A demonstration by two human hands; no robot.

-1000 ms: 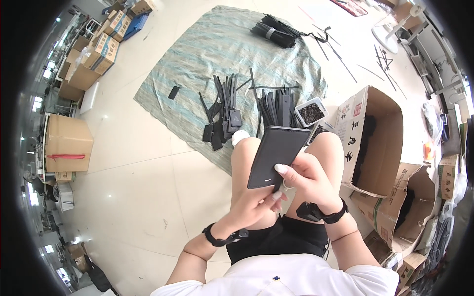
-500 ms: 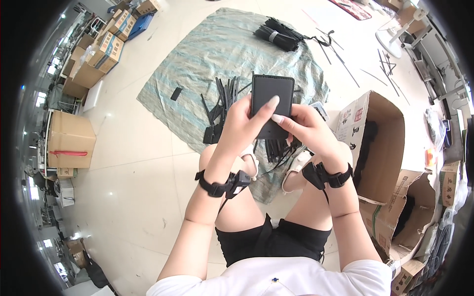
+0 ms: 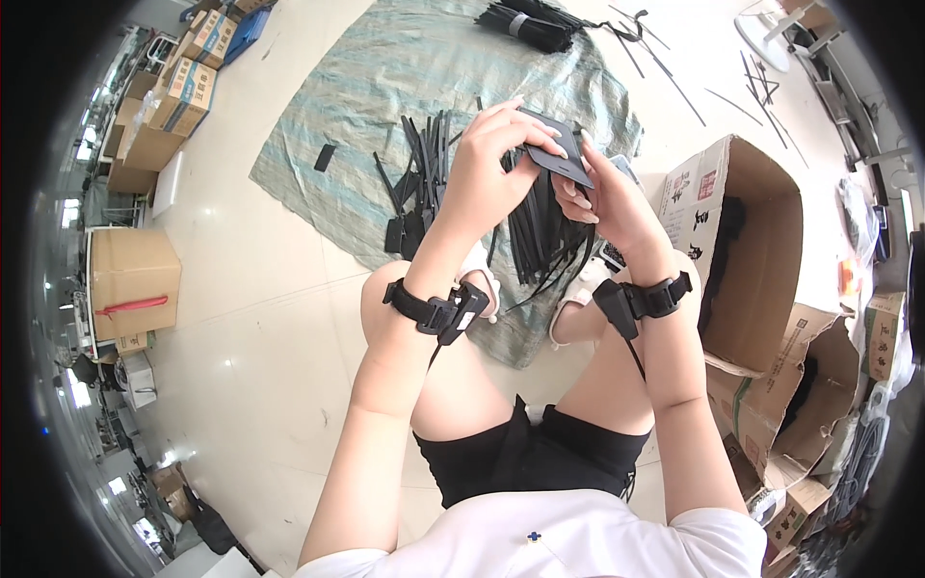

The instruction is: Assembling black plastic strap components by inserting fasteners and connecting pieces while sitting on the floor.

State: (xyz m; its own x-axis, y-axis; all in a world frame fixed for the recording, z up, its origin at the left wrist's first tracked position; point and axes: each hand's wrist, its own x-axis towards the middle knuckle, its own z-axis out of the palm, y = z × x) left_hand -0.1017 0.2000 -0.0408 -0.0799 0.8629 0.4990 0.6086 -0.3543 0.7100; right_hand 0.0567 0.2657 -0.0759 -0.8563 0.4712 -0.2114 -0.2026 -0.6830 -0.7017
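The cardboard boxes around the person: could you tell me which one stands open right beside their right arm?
The big brown box just right of the right hand: its flaps gape, showing a dark inside. The boxes far to the left are shut, one bearing red tape.

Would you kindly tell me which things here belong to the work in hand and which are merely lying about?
In hand:
- flat black piece, held by left hand and right hand
- black strips on striped sheet

Lying about:
- open carton
- sealed box
- tied black bundle
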